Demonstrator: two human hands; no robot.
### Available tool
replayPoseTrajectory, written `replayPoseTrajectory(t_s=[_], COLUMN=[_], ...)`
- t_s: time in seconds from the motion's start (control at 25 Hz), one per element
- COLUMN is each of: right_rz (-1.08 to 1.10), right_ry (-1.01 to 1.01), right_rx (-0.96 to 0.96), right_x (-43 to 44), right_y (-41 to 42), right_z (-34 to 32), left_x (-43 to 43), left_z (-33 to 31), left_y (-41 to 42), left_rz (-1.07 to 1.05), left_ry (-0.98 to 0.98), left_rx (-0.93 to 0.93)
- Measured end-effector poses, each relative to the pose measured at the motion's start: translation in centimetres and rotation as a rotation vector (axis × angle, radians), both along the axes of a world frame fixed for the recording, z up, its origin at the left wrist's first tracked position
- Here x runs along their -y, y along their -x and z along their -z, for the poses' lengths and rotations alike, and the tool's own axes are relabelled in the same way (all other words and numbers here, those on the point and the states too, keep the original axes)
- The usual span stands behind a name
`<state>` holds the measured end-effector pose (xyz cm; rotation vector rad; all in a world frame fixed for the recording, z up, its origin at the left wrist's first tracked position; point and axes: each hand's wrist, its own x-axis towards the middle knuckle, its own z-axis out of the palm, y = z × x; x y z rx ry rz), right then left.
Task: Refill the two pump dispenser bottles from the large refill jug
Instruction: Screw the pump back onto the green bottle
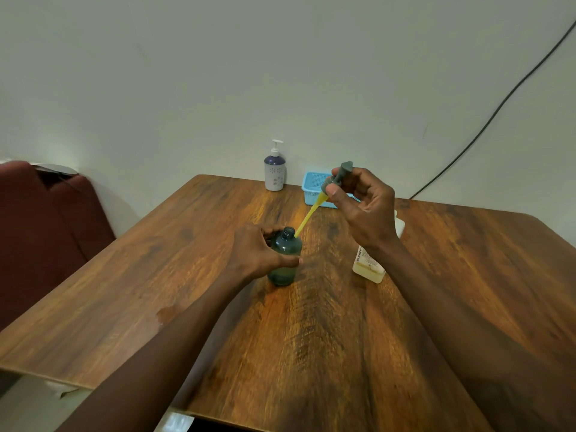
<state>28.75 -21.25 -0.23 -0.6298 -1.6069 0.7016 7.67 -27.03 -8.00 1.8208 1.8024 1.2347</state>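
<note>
Both forearms come in from the bottom edge, left forearm (174, 332) and right forearm (461, 307), over the table (187, 275). I see my left hand (258, 247) wrapped round the bottle (285, 260), which stands upright mid-table with its threaded neck uncapped. My right hand (364, 210) is raised above and to the right, thumb and fingers pinching the pump (341, 173). Its tube (308, 216), yellow, slants down to the bottle's rim; I cannot tell whether the tip is inside the neck. Just behind my right wrist sits the jug (367, 266), partly hidden, label towards me. Farther back, near the wall, a dispenser (275, 169) stands with its pump on, and a basket (314, 188) sits to its right. A cable (498, 107) runs down the wall; a seat (46, 229) is at left.
</note>
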Motion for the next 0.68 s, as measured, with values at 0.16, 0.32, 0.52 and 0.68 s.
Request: replayPoseTrajectory(t_s=[0.16,0.32,0.52,0.68], right_rz=[0.006,-0.004,-0.155,-0.309], right_ry=[0.003,0.008,0.077,0.194], right_rx=[-0.061,-0.017,0.182,0.239], right_x=[0.0,0.2,0.9,1.1], right_y=[-0.3,-0.3,-0.2,-0.2], right_z=[-0.6,-0.6,0.1,0.1], left_x=[-0.1,0.4,0.7,1.0], left_z=[0.0,-0.6,-2.2,-3.8], left_y=[-0.3,-1.0,-2.6,-3.2], left_rz=[0.011,0.043,0.033,0.027], left_ry=[0.004,-0.019,-0.080,-0.132], left_rx=[-0.012,0.006,0.085,0.131])
